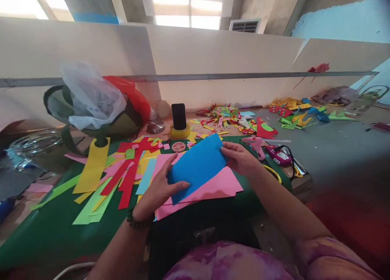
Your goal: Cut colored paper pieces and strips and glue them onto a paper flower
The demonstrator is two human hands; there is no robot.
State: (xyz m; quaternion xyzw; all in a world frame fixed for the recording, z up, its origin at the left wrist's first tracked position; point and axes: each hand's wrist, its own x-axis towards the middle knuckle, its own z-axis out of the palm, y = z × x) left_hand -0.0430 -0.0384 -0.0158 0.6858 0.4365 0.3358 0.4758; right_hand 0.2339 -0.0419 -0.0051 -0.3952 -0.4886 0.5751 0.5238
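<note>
A sheet of blue paper (pixel 198 164) is held tilted between both hands, its right end higher than its left. My left hand (pixel 163 182) grips the lower left end, thumb on top and fingers behind the edge. At the upper right end, my right hand (pixel 239 157) pinches the paper's edge between thumb and fingers. Beneath the blue sheet lie pink paper sheets (pixel 213 186), partly covered by it. Left of them are red paper strips (pixel 126 186), a yellow paper piece (pixel 93 166) and light green strips (pixel 96 207) in a loose pile.
A phone (pixel 178 116) stands upright on a yellow tape roll (pixel 179 132). Right of the hands lie a pink glue gun (pixel 256 146) and a purple device (pixel 278 155). Paper scraps (pixel 225 113) and folded paper pieces (pixel 295 117) line the back. A bag (pixel 128 117) stands at back left.
</note>
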